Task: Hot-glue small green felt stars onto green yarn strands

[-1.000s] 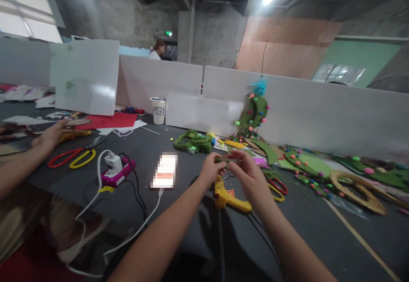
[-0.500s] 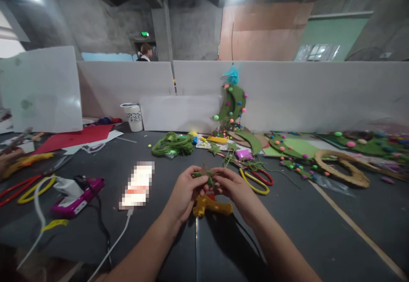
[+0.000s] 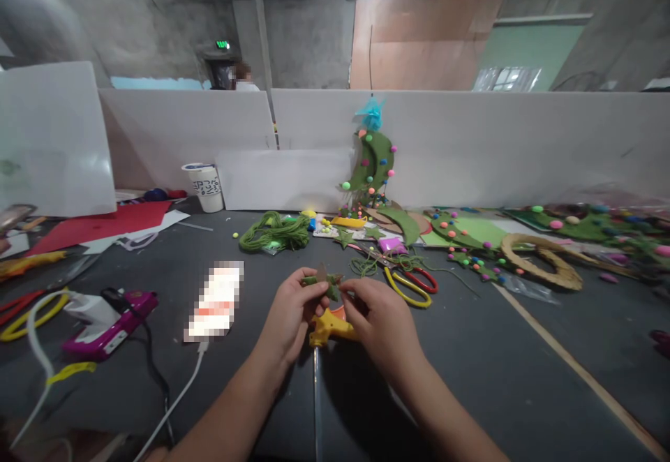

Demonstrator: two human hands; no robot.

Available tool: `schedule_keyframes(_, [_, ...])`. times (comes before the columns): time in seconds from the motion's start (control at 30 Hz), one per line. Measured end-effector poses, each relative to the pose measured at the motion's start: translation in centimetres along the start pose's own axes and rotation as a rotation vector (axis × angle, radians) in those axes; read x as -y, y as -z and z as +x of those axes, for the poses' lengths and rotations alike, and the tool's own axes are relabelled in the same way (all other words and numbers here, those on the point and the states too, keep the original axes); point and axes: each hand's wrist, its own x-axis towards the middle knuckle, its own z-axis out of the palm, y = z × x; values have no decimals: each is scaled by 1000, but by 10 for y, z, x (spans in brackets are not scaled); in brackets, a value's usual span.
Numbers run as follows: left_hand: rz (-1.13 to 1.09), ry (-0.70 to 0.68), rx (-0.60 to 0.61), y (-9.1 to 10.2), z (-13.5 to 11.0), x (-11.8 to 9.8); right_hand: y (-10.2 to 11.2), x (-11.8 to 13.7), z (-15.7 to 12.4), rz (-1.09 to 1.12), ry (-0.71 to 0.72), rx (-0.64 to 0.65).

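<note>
My left hand (image 3: 293, 308) pinches a small green felt star (image 3: 331, 290) with brownish points between thumb and fingers. At the star's right tip, the fingers of my right hand (image 3: 380, 312) are closed together; the thumb side hides part of their contact. Under both hands a yellow glue gun (image 3: 322, 326) lies on the dark table, a clear glue stick (image 3: 315, 399) running from its back towards me. My right hand covers its handle. Just beyond that hand lie scissors (image 3: 413, 287) with one yellow and one red handle.
Green yarn (image 3: 275, 232), felt stars (image 3: 344, 239) and a pompom-covered moon (image 3: 374, 162) are at the back. To the left are a glowing phone (image 3: 214, 301), a purple power strip (image 3: 112, 326) with cables and a paper cup (image 3: 206, 188). A straw-coloured ring (image 3: 539, 259) lies right.
My right hand has shifted right and lower against the star, its fingers more bunched, and now covers the glue gun's handle. My left hand keeps its pinch. The view has turned slightly right.
</note>
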Motion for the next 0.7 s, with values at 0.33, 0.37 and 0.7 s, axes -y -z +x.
schedule_keyframes(0.33, [536, -199, -100, -2, -5, -3, 14, -1, 5, -245, 254, 10])
schedule_keyframes(0.37, [582, -214, -93, -2, -6, -3, 16, -2, 6, -244, 272, 12])
schedule_keyframes(0.7, [573, -80, 81, -7, -11, -13, 31, -14, 11, 37, 176, 66])
